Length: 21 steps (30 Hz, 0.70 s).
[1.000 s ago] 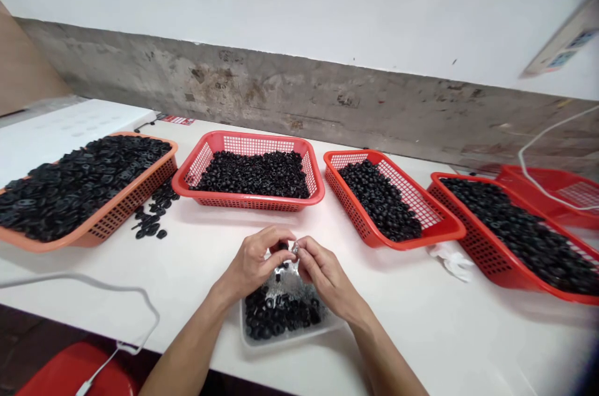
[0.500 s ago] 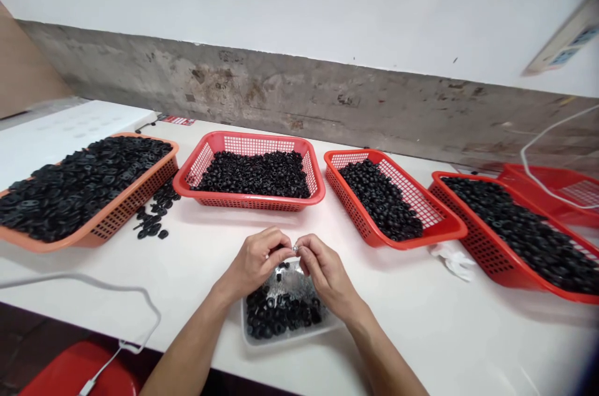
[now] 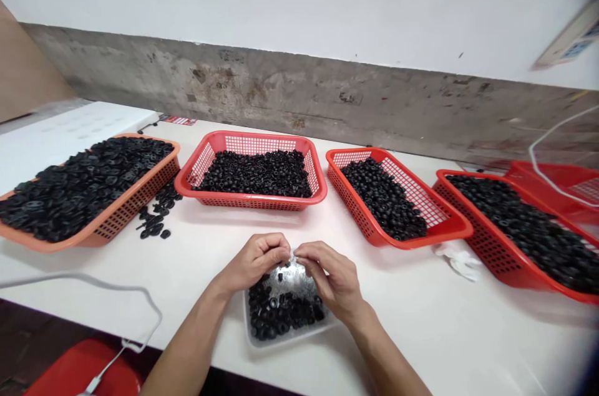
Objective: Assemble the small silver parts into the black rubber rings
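Black rubber grommets (image 3: 283, 315) lie heaped in the clear plastic tray (image 3: 292, 336); left hand (image 3: 255, 260) and right hand (image 3: 331, 280) meet together above it, hiding anything between them; red mesh baskets (image 3: 248, 201) stand full.

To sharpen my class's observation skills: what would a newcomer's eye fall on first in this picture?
Red mesh baskets heaped with small black rings run across the back of the white table. Front and centre, the left hand and right hand meet above a shallow clear tray that holds more of the rings.
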### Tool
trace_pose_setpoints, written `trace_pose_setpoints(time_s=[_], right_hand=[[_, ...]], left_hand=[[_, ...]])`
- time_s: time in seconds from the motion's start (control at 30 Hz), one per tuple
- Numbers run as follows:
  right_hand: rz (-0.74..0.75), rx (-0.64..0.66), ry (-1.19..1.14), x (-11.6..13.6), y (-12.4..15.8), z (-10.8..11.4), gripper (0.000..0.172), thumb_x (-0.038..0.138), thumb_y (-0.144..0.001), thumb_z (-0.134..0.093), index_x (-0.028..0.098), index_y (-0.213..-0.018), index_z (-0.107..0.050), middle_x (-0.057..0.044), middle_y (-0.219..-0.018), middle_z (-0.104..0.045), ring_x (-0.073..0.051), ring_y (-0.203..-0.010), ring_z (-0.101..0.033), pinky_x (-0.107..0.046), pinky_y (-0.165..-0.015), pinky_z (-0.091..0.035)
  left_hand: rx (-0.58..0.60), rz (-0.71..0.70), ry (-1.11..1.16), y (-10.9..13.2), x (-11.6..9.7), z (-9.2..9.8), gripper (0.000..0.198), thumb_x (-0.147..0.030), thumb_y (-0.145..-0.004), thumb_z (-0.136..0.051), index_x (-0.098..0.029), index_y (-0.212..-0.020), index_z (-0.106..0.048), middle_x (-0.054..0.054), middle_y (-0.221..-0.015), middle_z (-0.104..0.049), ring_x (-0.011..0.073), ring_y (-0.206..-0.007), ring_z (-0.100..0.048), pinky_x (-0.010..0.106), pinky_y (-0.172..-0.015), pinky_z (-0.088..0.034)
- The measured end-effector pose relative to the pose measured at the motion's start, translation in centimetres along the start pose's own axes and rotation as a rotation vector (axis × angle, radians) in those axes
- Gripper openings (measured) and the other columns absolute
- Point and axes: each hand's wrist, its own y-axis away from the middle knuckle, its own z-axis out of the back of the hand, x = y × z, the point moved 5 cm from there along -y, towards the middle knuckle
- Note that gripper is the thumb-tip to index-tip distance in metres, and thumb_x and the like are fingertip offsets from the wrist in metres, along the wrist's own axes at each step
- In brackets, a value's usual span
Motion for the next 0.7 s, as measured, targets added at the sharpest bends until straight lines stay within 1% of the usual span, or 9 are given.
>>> trace_pose_setpoints(time_s=[0.1, 0.2, 0.27, 0.3, 0.37, 0.43, 0.5, 0.6, 0.7], right_hand=[[-0.021, 0.008, -0.036, -0.1, 0.1, 0.0, 0.02, 0.011, -0.095, -0.053, 0.023, -0.107, -0.065, -0.005, -0.09, -0.072, -0.016, -0.081, -0.068, -0.027, -0.067, -0.055], [-0.056, -0.017, -0.055, -0.4, 0.1, 0.2, 0.017, 0.014, -0.096, -0.053, 0.023, -0.104, -0.066, -0.005, -0.087, -0.071, -0.016, -0.077, -0.068, -0.027, -0.063, -0.055], [-0.086, -0.029, -0.068, -0.7, 0.2, 0.2, 0.016, 0.016, -0.096, -0.054, 0.023, -0.103, -0.066, -0.005, -0.088, -0.071, -0.016, -0.075, -0.066, -0.026, -0.062, -0.054], [-0.117, -0.026, -0.077, -0.9, 0.2, 0.2, 0.014, 0.018, -0.096, -0.054, 0.023, -0.103, -0.066, -0.005, -0.088, -0.07, -0.015, -0.073, -0.065, -0.027, -0.062, -0.053], [-0.226, -0.007, -0.119, -1.5, 0.3, 0.1, 0.013, 0.024, -0.097, -0.054, 0.022, -0.106, -0.064, -0.004, -0.087, -0.068, -0.014, -0.069, -0.063, -0.026, -0.062, -0.052], [-0.367, 0.019, -0.183, -2.2, 0.5, 0.0, 0.018, 0.032, -0.099, -0.05, 0.021, -0.109, -0.061, -0.001, -0.079, -0.064, -0.013, -0.063, -0.059, -0.026, -0.06, -0.049], [-0.472, 0.065, -0.238, -2.7, 0.7, -0.4, 0.025, 0.038, -0.102, -0.044, 0.02, -0.109, -0.06, 0.001, -0.069, -0.059, -0.012, -0.059, -0.055, -0.025, -0.058, -0.046], [-0.513, 0.148, -0.269, -2.8, 0.9, -0.9, 0.031, 0.043, -0.103, -0.039, 0.02, -0.103, -0.06, 0.002, -0.066, -0.055, -0.012, -0.059, -0.053, -0.024, -0.059, -0.044], [-0.508, 0.165, -0.27, -2.6, 0.8, -1.0, 0.032, 0.043, -0.103, -0.039, 0.02, -0.094, -0.059, 0.002, -0.065, -0.054, -0.012, -0.06, -0.051, -0.024, -0.06, -0.042]], left_hand=[[-0.005, -0.016, 0.032, 0.0, 0.0, 0.0, 0.038, -0.05, -0.092, -0.057, -0.016, -0.076, -0.052, -0.006, -0.061, -0.039, 0.0077, -0.052, -0.03, 0.022, -0.049, -0.023], [-0.034, -0.031, -0.034, 0.1, -0.3, 0.0, 0.032, -0.045, -0.094, -0.057, -0.015, -0.081, -0.056, -0.005, -0.064, -0.043, 0.0078, -0.054, -0.034, 0.021, -0.051, -0.028], [-0.075, -0.063, -0.103, 0.1, -0.8, 0.0, 0.029, -0.043, -0.094, -0.057, -0.015, -0.083, -0.058, -0.004, -0.066, -0.046, 0.0083, -0.057, -0.038, 0.021, -0.054, -0.032], [-0.103, -0.085, -0.138, 0.1, -1.0, 0.1, 0.028, -0.041, -0.094, -0.057, -0.015, -0.083, -0.059, -0.004, -0.067, -0.048, 0.0089, -0.059, -0.041, 0.022, -0.056, -0.035], [-0.169, -0.13, -0.205, 0.1, -1.4, 0.2, 0.024, -0.038, -0.093, -0.059, -0.015, -0.084, -0.061, -0.002, -0.071, -0.053, 0.0102, -0.064, -0.047, 0.022, -0.061, -0.039], [-0.227, -0.165, -0.264, 0.2, -1.7, 0.3, 0.02, -0.035, -0.092, -0.062, -0.015, -0.087, -0.063, 0.0, -0.074, -0.058, 0.0114, -0.068, -0.051, 0.023, -0.064, -0.041], [-0.269, -0.195, -0.303, 0.2, -1.9, 0.4, 0.017, -0.032, -0.09, -0.063, -0.015, -0.088, -0.065, 0.001, -0.075, -0.062, 0.0119, -0.069, -0.054, 0.023, -0.064, -0.043], [-0.287, -0.237, -0.334, 0.3, -2.0, 0.3, 0.015, -0.03, -0.09, -0.064, -0.015, -0.087, -0.066, 0.002, -0.075, -0.065, 0.0123, -0.068, -0.056, 0.023, -0.062, -0.044], [-0.269, -0.269, -0.371, 0.3, -2.1, 0.2, 0.011, -0.025, -0.09, -0.064, -0.016, -0.086, -0.067, 0.002, -0.074, -0.066, 0.0117, -0.066, -0.055, 0.022, -0.061, -0.043]])
